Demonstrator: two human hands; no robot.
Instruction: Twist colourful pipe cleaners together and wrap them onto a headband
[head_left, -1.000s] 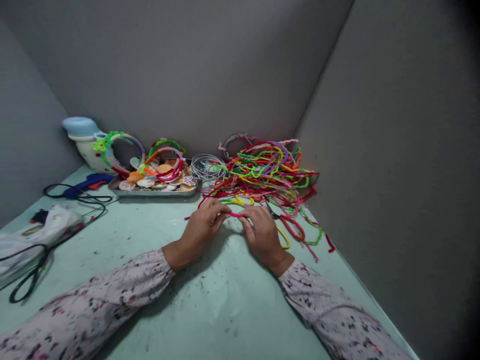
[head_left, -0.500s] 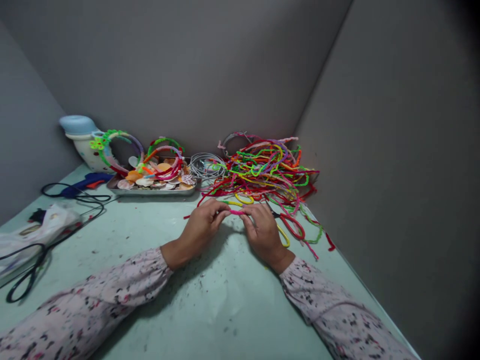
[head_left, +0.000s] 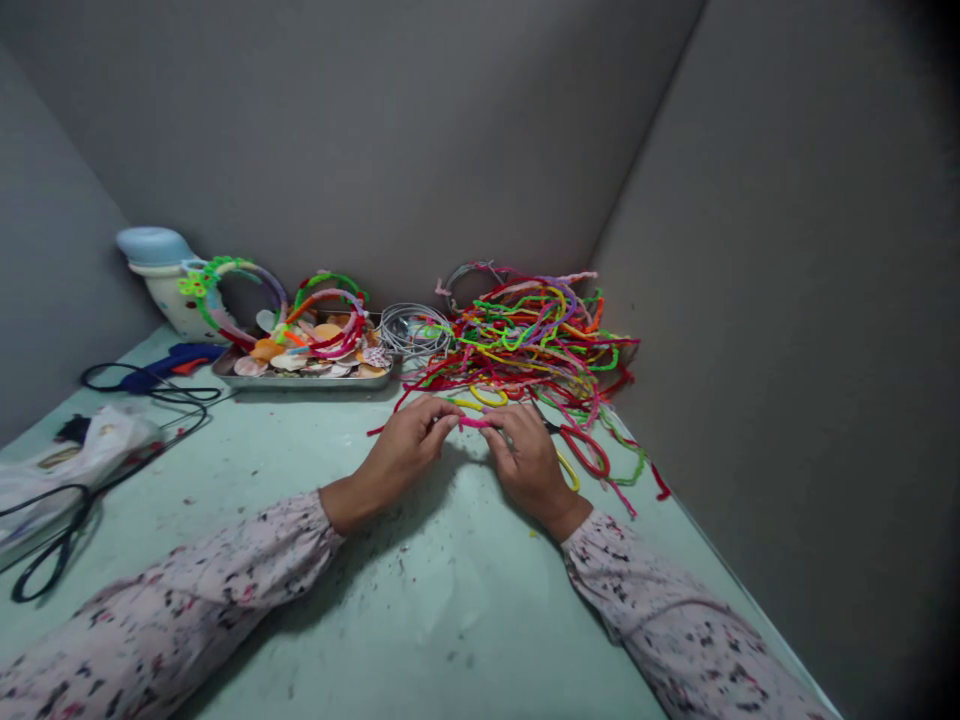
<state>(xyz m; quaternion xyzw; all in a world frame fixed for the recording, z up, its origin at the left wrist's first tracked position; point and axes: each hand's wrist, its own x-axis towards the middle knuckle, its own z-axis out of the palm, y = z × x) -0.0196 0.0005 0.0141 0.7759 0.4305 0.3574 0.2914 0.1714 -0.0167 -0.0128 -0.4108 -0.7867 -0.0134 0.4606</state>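
A short pink fuzzy stem (head_left: 473, 423) runs between my two hands above the middle of the table. My left hand (head_left: 405, 446) pinches its left end between thumb and fingers. At the other end, my right hand (head_left: 527, 463) is closed on the stem. Just beyond the hands lies a yellow fuzzy loop (head_left: 489, 396). Red-handled scissors (head_left: 589, 452) rest right beside my right hand, partly hidden by it. Behind them spreads a tangled pile of colourful fuzzy stems (head_left: 525, 335).
A metal tray (head_left: 304, 394) of shells with decorated hoops stands at the back left, beside coiled wire (head_left: 415, 330). Further left are a bottle (head_left: 169, 285), a blue tool (head_left: 169, 365), a black cable (head_left: 112, 485) and a plastic bag (head_left: 112, 445). Walls border the table.
The fingers of my left hand have shifted slightly at the pink stem, and a small end of it now shows below the fingertips. My right hand has hardly moved.
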